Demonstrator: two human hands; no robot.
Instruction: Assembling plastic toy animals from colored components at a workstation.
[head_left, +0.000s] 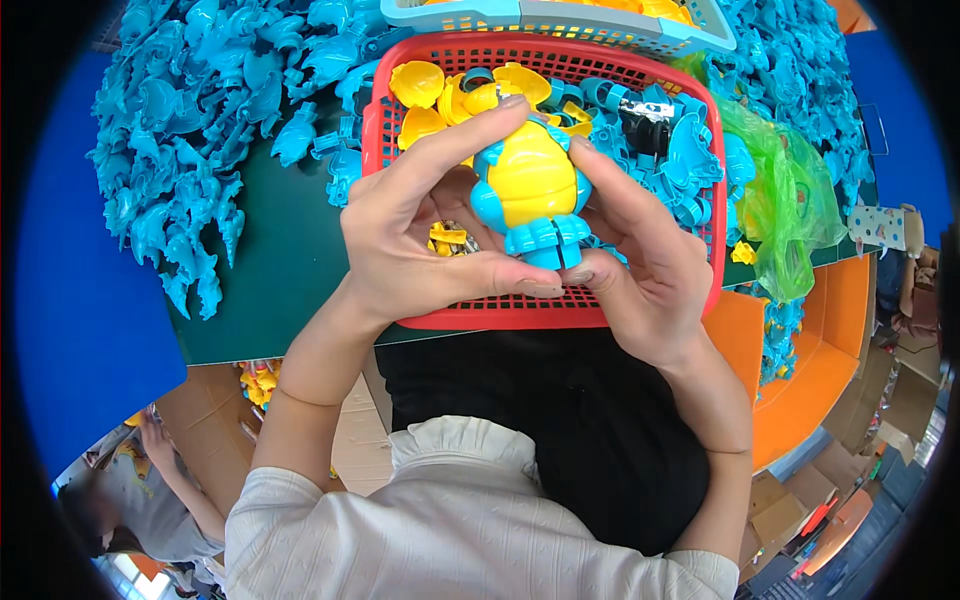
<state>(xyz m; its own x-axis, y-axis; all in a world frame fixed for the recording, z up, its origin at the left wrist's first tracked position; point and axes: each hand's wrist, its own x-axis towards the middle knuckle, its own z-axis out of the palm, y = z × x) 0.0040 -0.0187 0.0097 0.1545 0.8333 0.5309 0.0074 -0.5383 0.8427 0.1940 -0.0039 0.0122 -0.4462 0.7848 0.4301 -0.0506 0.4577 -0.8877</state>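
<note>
Between my two hands I grip a plastic toy turtle figure (540, 178), with a ribbed yellow front and blue limbs and base. My left hand (420, 215) holds it from the left, fingers over the top and thumb at the base. From the right, my right hand (645, 245) pinches it with the thumb by the base and fingers along its side. Below the toy is a red plastic basket (460, 322) with yellow shells (417, 84), blue parts (693, 160) and a black-and-silver piece (647, 128) inside.
Blue plastic parts (180, 110) lie heaped on the dark green table (275, 290) at left, with another heap (790, 60) at right. Behind the red basket stands a light blue basket (560, 18). A green plastic bag (790, 190) lies at right, near an orange box (835, 330). Another person (160, 490) is at lower left.
</note>
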